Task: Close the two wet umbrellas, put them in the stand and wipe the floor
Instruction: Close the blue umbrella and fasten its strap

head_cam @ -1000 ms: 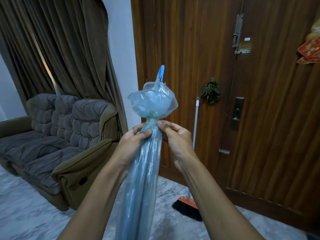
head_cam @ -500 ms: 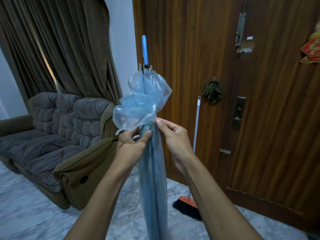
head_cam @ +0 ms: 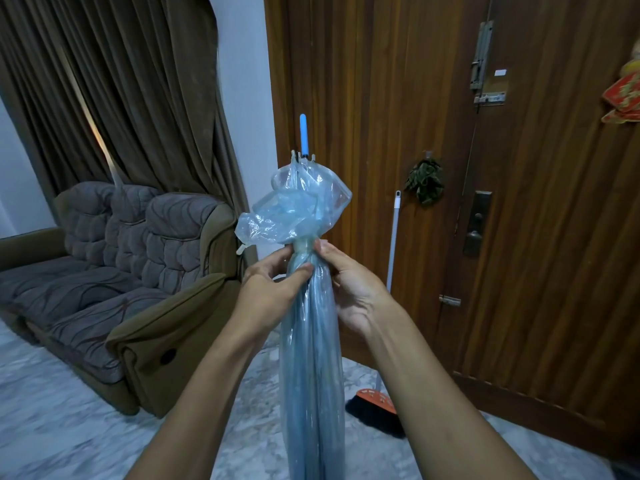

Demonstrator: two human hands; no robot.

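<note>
A folded, translucent blue umbrella (head_cam: 311, 358) stands upright in front of me, its blue handle (head_cam: 303, 133) pointing up. Its loose canopy edge (head_cam: 298, 209) puffs out above my hands. My left hand (head_cam: 273, 285) pinches the gathered canopy from the left, thumb across the front. My right hand (head_cam: 349, 289) grips the same spot from the right. The umbrella's lower end runs out of the frame at the bottom. No second umbrella, stand or cloth shows.
A brown sofa (head_cam: 114, 271) stands to the left under dark curtains (head_cam: 121, 91). A wooden door (head_cam: 485, 168) fills the right side, with a broom (head_cam: 377, 407) leaning against it. The floor (head_cam: 69, 427) is pale marble.
The blue handle has swung upright and the umbrella stands straighter. The puffed canopy edge has spread out to the left. Both hands stay at the gathered neck.
</note>
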